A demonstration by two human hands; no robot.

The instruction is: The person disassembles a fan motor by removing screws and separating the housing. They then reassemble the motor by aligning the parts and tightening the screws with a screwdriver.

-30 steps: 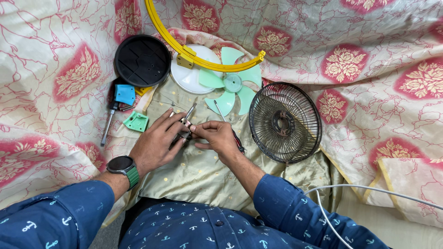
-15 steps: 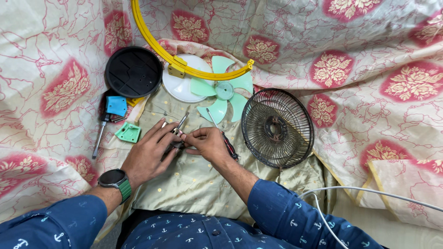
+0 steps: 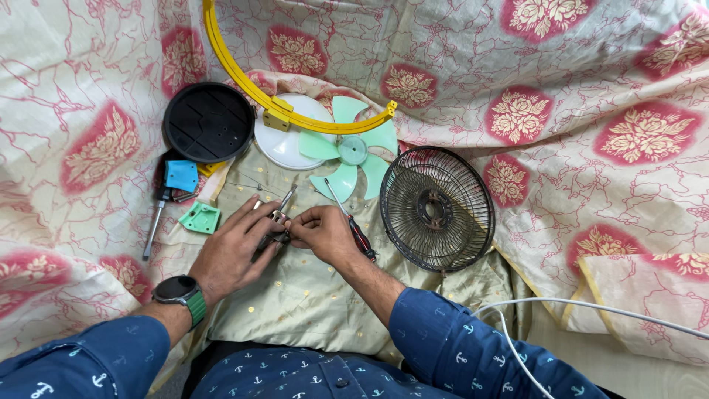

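Sleeves: dark blue patterned, bottom of frame; wristwatch (image 3: 179, 291) with green strap on the left wrist.
Change: over the last second the hands stay locked together at centre on the same part; only the view has shifted slightly. I judge the fine work on the part is ongoing, not finished.
Left hand (image 3: 233, 250): fingers closed around a small metal part (image 3: 276, 222), cradling it from the left.
Right hand (image 3: 319, 230): fingertips pinched on the same part from the right.
Part position: between both sets of fingertips, just above the pale gold cloth (image 3: 310, 303).
Near: red-handled screwdriver (image 3: 353, 222) just beside the right hand; green plastic piece (image 3: 200, 218) left.
Farther: wire fan guard (image 3: 437, 208) right; mint fan blade (image 3: 352, 150), black round cover (image 3: 208, 122), yellow ring (image 3: 255, 92) in the upper part.
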